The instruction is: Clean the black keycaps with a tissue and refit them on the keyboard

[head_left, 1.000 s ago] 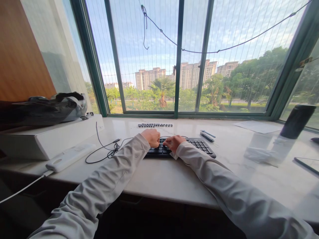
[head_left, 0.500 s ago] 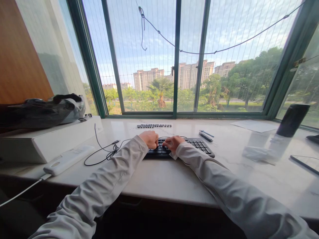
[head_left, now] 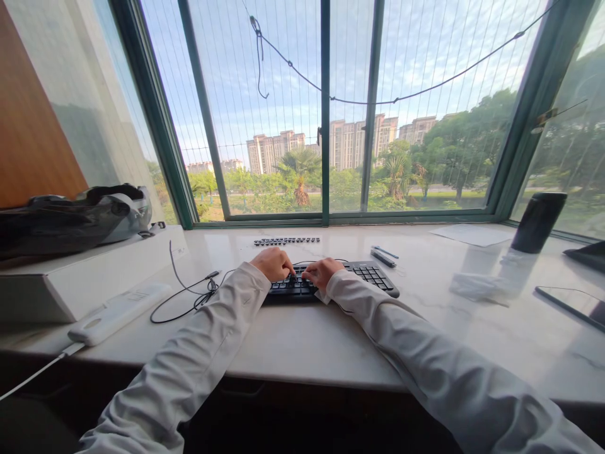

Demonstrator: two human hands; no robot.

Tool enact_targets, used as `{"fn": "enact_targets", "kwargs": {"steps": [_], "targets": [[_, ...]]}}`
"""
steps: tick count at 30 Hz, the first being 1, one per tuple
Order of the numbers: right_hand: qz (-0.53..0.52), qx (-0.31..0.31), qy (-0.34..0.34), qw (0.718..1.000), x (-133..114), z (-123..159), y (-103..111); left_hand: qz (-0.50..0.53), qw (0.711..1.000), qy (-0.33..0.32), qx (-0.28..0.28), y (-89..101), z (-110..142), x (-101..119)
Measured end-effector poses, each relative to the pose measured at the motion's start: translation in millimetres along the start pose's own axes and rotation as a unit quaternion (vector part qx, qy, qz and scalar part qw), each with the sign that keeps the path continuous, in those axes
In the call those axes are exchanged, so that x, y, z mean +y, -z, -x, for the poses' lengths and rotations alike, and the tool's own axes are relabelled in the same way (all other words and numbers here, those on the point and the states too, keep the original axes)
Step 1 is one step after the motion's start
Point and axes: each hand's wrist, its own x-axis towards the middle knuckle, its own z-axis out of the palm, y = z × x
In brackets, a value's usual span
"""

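A black keyboard [head_left: 371, 275] lies on the white marbled counter, its middle partly hidden by my hands. My left hand [head_left: 273, 263] is over its left half, fingers curled and index finger pointing down at the keys. Close beside it, my right hand [head_left: 324, 273] rests over the middle keys with thumb and fingers drawn together. Whatever is between the fingertips of either hand is too small to make out. Behind the keyboard, several loose black keycaps [head_left: 287, 241] are laid out in rows.
Left of the keyboard lie a coiled black cable [head_left: 208, 291] and a white power strip [head_left: 118, 312], near a white box [head_left: 94, 271] bearing a dark bag [head_left: 75, 217]. Rightward are pens [head_left: 384, 256], a clear plastic bag [head_left: 479, 287], a phone [head_left: 574, 304] and a black cylinder [head_left: 539, 222].
The view has shifted slightly, so the scene sits further left. My left hand's index finger now reaches down more toward the keys. My right hand stays at nearly the same spot on the keyboard.
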Motion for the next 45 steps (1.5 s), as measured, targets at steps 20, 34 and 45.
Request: {"fn": "enact_targets", "kwargs": {"steps": [20, 34, 45], "targets": [[0.001, -0.006, -0.007, 1.000, 11, -3, 9, -0.153, 0.957, 0.243, 0.033, -23.1, -30, -67], [0.056, -0.009, 0.039, 0.998, 0, -1, 25, -0.233, 0.958, 0.167, -0.015, -69.4, -130, -112], [0.056, 0.005, 0.047, 0.997, -3, 2, 29, -0.251, 0.962, 0.107, 0.007, -91.7, -141, -126]]}}
